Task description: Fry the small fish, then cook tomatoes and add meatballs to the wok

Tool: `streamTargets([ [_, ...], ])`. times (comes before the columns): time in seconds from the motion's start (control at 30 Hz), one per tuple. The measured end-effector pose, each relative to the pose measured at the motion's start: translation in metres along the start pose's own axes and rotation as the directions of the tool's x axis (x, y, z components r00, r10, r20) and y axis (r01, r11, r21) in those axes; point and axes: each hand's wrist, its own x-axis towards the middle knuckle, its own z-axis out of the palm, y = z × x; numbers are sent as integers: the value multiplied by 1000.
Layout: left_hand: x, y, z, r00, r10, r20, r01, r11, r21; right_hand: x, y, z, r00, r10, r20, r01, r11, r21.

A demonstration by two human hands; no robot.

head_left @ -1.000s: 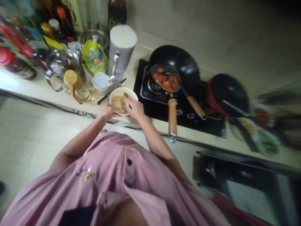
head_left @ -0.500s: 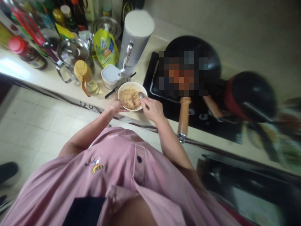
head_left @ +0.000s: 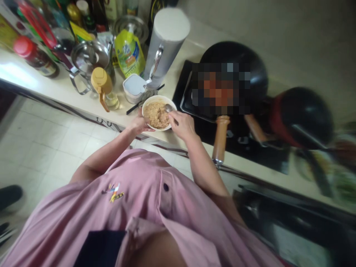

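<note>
A white bowl [head_left: 145, 103] of light-brown, lumpy mixture [head_left: 156, 114] is at the counter's front edge. My left hand [head_left: 140, 123] grips the bowl's left side, with fingers around and under it. In my right hand [head_left: 181, 124] is a metal spoon [head_left: 168, 108], held at the bowl's right rim with its bowl end in the mixture. What the mixture consists of I cannot make out. Just behind the bowl stand a small white lidded tub [head_left: 134, 86] and dark stick-like things partly hidden by it.
A yellow-topped oil bottle [head_left: 101, 83], a steel pot [head_left: 90, 57], a yellow-green pouch [head_left: 129, 53] and a tall pitcher [head_left: 170, 44] crowd the counter's left. To the right, a wooden-handled pan [head_left: 221, 137], a black wok [head_left: 250, 74] and a red pot [head_left: 283, 120] occupy the stove; part is pixelated.
The view has shifted slightly, so counter and stove things appear a little further right. My hands still hold the bowl and the spoon, and the spoon stays in the mixture.
</note>
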Motion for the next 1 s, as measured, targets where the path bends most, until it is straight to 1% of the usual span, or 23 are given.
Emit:
streamTargets([
  [0.1, -1, 1, 0, 1000, -9, 10, 9, 1000, -8, 3, -11, -1, 995, -54, 88, 54, 999, -2],
  [0.2, -1, 0, -3, 998, -1, 58, 1, 1000, -10, -7, -26, -3, 983, -174, 53, 167, 979, 119],
  [0.27, 0, -1, -5, 997, 4, 75, -4, 1000, -2, -12, -28, -2, 970, -230, 74, 211, 957, 199],
  [0.3, 1, -1, -6, 997, 8, 74, -8, 1000, 2, -11, -27, -1, 969, -225, 101, 200, 956, 214],
  [0.33, 1, -1, -7, 997, 11, 72, -11, 1000, 2, -9, -24, 0, 974, -193, 117, 166, 964, 208],
  [0.37, 2, -2, -7, 997, 14, 70, -14, 1000, 0, -6, -21, 2, 984, -140, 110, 118, 976, 185],
  [0.43, 2, -1, -7, 998, 21, 62, -20, 1000, -13, 4, -17, 5, 998, -49, 47, 42, 990, 133],
  [0.47, 2, -1, -6, 998, 22, 58, -21, 1000, -18, 8, -18, 7, 999, -44, 25, 41, 993, 112],
  [0.5, 2, 0, -6, 998, 22, 55, -21, 1000, -20, 12, -20, 9, 997, -67, 25, 64, 993, 95],
  [0.6, 0, 2, -4, 999, 21, 42, -21, 1000, -17, 13, -28, 12, 974, -207, 94, 197, 975, 100],
  [0.67, -1, 2, -3, 999, 25, 33, -24, 999, -20, 6, -27, 10, 955, -270, 126, 251, 957, 146],
  [0.7, -2, 3, -2, 999, 24, 23, -23, 1000, -20, 3, -24, 7, 954, -269, 130, 246, 955, 164],
  [0.73, -3, 3, -1, 1000, 22, 13, -22, 1000, -16, 0, -20, 5, 963, -242, 121, 221, 961, 168],
  [0.8, -5, 3, 1, 1000, 10, -14, -10, 1000, -7, -3, -10, 0, 989, -132, 65, 123, 985, 121],
  [0.87, -6, 4, 3, 999, -4, -33, 4, 1000, -4, -1, -5, -2, 999, -33, 23, 32, 999, 43],
  [0.9, -7, 5, 4, 999, -7, -34, 7, 1000, -5, -1, -5, -2, 999, -25, 38, 24, 1000, 14],
  [0.93, -8, 5, 5, 999, -9, -31, 9, 1000, -5, -2, -8, -1, 996, -43, 72, 43, 999, 1],
  [1.0, -10, 6, 6, 1000, -17, -25, 17, 1000, 5, -9, -16, 0, 986, -121, 118, 119, 993, 20],
])
